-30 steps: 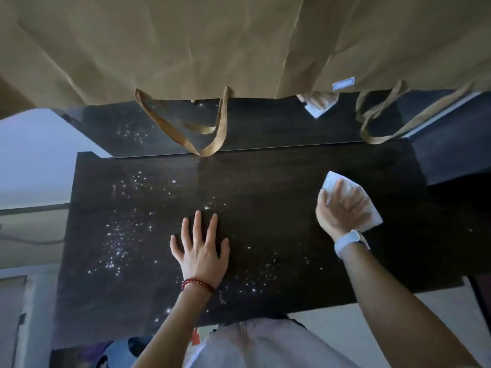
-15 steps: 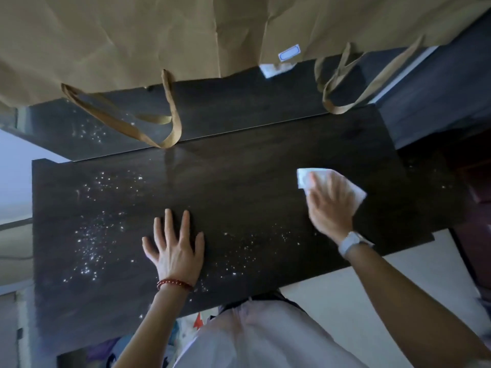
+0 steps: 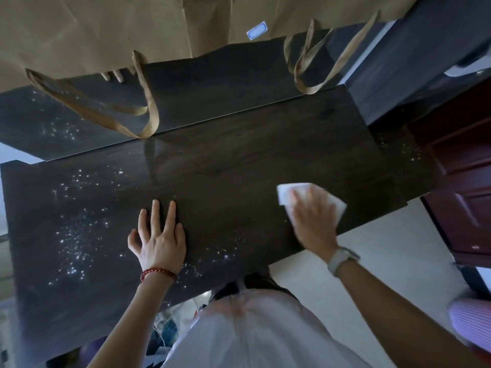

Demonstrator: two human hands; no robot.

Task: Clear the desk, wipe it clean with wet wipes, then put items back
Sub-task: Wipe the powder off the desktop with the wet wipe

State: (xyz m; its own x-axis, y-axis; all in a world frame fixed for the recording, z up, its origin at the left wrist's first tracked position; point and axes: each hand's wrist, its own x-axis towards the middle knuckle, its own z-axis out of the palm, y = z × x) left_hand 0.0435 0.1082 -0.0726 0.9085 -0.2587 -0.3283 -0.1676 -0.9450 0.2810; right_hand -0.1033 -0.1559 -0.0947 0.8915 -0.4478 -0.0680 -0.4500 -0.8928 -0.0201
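Dark wood-grain desktop [image 3: 239, 168] is filling the middle of the frame, with a pale floor showing at lower right and a dark red panelled door [image 3: 462, 181] at the right edge. On that surface, right of centre, a white folded wet wipe [image 3: 285, 193] is lying flat under the right hand [image 3: 310, 216], whose fingers are lying spread across the cloth and pressing it down; the hand is blurred, so I am judging it to be mid-stroke. Left of centre the left hand [image 3: 159, 237] is resting palm-down with fingers straight and slightly apart, holding nothing, seemingly bracing the body.

Bright scattered specks [image 3: 77, 235] are glinting across the left half of the desk and along the near edge between the two hands, so much of the wiping appears to be outstanding.

Across the top of the frame, tan paper carrier bags [image 3: 106, 33] are hanging, and their looped handles [image 3: 148, 112] are dangling down near the far edge of the desk.

Risks, as I am judging them: a sweep toward the near edge could be pushing the specks onto the floor; the wipe, held only by flat pressure, could be slipping out or bunching; a far stroke could be snagging a handle; the planted left palm could be smearing the damp surface.
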